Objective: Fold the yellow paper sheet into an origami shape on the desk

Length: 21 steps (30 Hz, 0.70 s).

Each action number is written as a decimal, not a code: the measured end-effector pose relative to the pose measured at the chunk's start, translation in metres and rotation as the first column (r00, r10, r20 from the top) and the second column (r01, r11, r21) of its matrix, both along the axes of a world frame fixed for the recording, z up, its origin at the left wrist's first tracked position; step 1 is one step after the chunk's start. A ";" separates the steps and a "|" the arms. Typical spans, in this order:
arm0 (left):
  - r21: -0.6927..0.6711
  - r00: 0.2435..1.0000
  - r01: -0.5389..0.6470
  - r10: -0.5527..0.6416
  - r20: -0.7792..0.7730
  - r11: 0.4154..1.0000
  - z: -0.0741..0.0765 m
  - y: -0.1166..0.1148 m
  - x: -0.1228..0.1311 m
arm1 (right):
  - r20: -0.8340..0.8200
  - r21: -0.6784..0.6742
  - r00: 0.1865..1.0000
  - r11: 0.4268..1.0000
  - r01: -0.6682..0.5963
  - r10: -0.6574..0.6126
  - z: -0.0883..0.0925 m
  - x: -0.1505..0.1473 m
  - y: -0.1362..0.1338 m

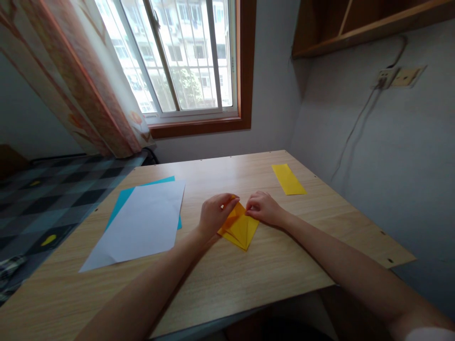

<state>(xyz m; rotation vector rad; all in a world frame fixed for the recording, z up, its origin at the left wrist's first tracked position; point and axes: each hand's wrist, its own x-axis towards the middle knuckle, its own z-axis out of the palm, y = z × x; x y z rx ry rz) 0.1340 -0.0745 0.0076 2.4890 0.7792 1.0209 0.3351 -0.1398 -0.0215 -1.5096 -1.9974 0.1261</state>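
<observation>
A folded yellow sheet of paper [241,232] lies on the wooden table in front of me, one corner pointing toward me and crease lines running to that corner. My left hand [217,211] pinches its far left side, thumb and fingers closed on the paper near the top corner. At the right edge, my right hand [263,207] has its fingers curled and pressed together on the paper. The fingers cover parts of the far edges, so the folds beneath them are hidden.
White paper [142,222] overlaps a blue sheet [122,201] on the table's left side. A yellow paper strip [288,180] lies at the back right. The table [227,289] stands by a window, with a checked bed [67,194] to the left and a shelf [369,28] above right.
</observation>
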 end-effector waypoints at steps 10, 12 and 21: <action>-0.218 0.993 0.085 -0.066 0.095 0.972 -0.009 0.014 -0.016 | -0.086 -0.046 0.994 0.997 0.066 -0.070 -0.002 0.023 0.002; -0.187 0.999 0.029 -0.026 0.022 0.982 -0.013 0.022 -0.019 | -0.099 -0.058 0.992 0.996 0.071 -0.077 -0.003 0.027 0.002; -0.081 0.952 0.189 -0.203 -0.231 0.979 -0.013 0.030 -0.021 | -0.051 -0.050 0.992 0.993 0.110 -0.112 -0.004 0.027 0.003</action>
